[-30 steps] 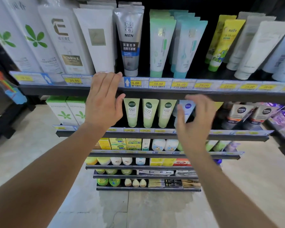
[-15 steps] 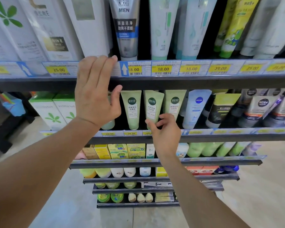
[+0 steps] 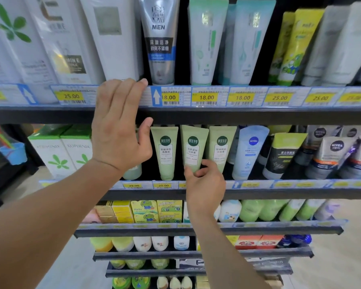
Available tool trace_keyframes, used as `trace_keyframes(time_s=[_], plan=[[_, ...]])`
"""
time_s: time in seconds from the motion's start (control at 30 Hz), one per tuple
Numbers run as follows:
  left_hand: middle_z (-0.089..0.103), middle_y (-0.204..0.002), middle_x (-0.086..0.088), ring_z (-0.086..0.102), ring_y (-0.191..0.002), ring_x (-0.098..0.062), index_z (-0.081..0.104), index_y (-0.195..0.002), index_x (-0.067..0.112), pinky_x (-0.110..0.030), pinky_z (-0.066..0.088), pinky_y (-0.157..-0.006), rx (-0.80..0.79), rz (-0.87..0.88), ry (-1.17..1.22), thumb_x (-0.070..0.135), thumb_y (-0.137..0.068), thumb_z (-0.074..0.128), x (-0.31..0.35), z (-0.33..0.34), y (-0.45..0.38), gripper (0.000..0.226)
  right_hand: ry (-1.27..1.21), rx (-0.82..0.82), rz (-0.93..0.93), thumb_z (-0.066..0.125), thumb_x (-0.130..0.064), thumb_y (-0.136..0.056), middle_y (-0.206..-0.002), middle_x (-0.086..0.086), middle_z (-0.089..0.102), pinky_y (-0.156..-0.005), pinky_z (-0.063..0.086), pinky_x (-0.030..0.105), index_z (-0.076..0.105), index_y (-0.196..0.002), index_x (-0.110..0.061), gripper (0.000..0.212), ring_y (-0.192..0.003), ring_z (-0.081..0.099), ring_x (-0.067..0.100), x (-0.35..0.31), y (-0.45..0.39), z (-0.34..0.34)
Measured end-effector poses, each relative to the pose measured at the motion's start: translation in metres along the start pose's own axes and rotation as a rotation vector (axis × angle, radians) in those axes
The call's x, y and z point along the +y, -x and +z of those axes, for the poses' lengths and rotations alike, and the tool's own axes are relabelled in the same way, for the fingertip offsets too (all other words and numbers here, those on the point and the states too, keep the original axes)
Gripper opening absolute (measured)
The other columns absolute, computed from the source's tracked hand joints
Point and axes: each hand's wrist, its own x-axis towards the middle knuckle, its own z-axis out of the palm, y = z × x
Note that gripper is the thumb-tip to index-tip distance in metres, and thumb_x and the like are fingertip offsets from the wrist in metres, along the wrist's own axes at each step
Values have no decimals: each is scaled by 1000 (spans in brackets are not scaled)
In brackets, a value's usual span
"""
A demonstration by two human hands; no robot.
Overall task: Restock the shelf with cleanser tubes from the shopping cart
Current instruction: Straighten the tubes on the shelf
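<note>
Head view: person is facing the shelf unit, both hands up at it; shopping cart is not showing.
Left hand (image 3: pixel 121 130): fingers straight and together, tips resting on the price strip (image 3: pixel 217 97) of the upper shelf, thumb spread off to the side. Holding nothing, apparently bracing.
Right hand (image 3: pixel 204 184): thumb and forefinger are curling round the foot of the middle green tube (image 3: pixel 193 147), pinching it low down near the cap.
Task item: that middle green tube is standing cap-down directly above the right hand, on the shelf one below the strip the left hand is touching.
Neighbours: left green tube (image 3: pixel 165 152) just beside it toward the left hand; right green tube (image 3: pixel 222 146) touching or nearly touching on the far side; blue Nivea tube (image 3: pixel 250 149) further out past that.
Step, my read: seating or straightening the tube in its row.
Doing it well: keep the pinch low, push straight back until the cap is sitting behind the lower strip (image 3: pixel 163 185), label facing out.
Lean: tube is tilting slightly toward the left hand; square it to match the two beside it.
Risk: tubes are packed tight, so a sideways nudge is likely tipping the neighbours.
Release: open the fingers only once it is standing on its own.
</note>
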Motion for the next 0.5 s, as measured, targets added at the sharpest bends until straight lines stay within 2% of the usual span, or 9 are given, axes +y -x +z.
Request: trace_keyframes(time_s=[0.13,0.27,0.43,0.5], plan=[[55,-124,-26,47,-116,-47,50,-134,-8,-58,33,-108,-10,-10,-31,17,-87,55,2,1,1,53,-2,10,-49,76,-40,-82,-67,-11,55,-75,56,42,68,-116,-19,41,-80,61,18,5,2,2],[54,-124,-26,46,-117,-48,49,-134,-8,-57,33,-108,-2,-17,-39,19,-88,51,3,3,1,53,32,7,-80,71,-40,-86,-74,-8,59,-82,54,43,66,-124,-18,45,-87,58,18,8,1,3],[54,-124,-26,45,-116,-47,49,-133,-8,-57,32,-108,5,-24,-39,18,-87,51,5,5,0,53,81,-2,-31,80,-49,-75,-83,-3,67,-84,53,43,65,-122,-20,58,-94,60,20,3,-1,5],[54,-125,-26,45,-117,-47,49,-134,-8,-57,32,-108,-3,-22,-40,19,-87,52,5,5,0,54,106,9,-14,80,-49,-75,-88,-1,70,-84,53,43,67,-118,-21,53,-94,62,21,2,-2,9]])
